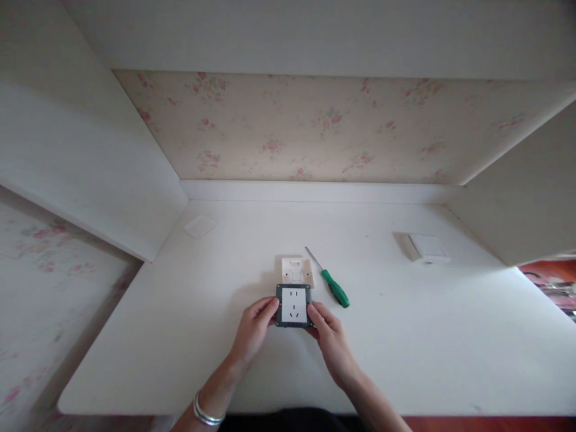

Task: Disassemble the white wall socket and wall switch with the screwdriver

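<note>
Between my two hands is a wall socket (294, 306) with a white slotted face and a dark grey frame, tilted up toward me. My left hand (254, 327) pinches its left edge, thumb on the front. On the opposite edge my right hand (330, 336) grips it the same way; the fingers behind are mostly hidden. Just beyond the socket lies a white mounting box (297, 268), its near part covered by the socket. A screwdriver (333, 288) with a green handle rests to the right of the box, its tip pointing away and left.
A thin white square cover plate (200, 226) lies at the back left of the white table (427, 336). At the back right stands a white box-shaped fitting (427, 248). White panels rise on both sides, with a flowered wall (288, 132) behind and a shelf overhead.
</note>
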Tool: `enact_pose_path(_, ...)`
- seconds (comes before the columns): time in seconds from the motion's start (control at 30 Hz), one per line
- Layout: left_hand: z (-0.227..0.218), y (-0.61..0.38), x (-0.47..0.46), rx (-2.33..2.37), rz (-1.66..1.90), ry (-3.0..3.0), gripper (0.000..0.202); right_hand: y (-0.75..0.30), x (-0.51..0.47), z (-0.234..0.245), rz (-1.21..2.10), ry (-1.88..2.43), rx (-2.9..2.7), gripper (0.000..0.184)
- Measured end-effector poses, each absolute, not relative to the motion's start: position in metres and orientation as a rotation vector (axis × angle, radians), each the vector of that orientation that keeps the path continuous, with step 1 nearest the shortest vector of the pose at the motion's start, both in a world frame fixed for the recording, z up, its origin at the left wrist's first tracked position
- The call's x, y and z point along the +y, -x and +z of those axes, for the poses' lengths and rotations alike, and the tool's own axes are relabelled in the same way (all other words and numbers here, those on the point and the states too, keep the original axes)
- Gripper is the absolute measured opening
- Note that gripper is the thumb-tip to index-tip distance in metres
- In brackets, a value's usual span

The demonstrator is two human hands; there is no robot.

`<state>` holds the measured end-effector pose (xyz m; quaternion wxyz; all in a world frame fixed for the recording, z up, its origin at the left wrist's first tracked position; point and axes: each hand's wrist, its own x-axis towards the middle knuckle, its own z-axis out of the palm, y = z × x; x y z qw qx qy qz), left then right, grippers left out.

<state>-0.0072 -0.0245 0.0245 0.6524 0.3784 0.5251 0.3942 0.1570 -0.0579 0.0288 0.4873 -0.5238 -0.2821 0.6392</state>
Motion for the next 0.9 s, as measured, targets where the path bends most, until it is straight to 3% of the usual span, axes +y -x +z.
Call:
enact_pose_path(0.53, 0.004, 0.007, -0.018, 1.242, 1.033, -0.994, 0.043, -0.152, -0.051, 0.006, 1.4, 1.348, -0.767, 0.04)
enact_pose_path(0.9, 0.001, 0.011, -0.025, 1.265, 1.009, -1.227, 0.027, -0.15, -0.059, -0.002, 1.174, 1.326, -0.907, 0.045)
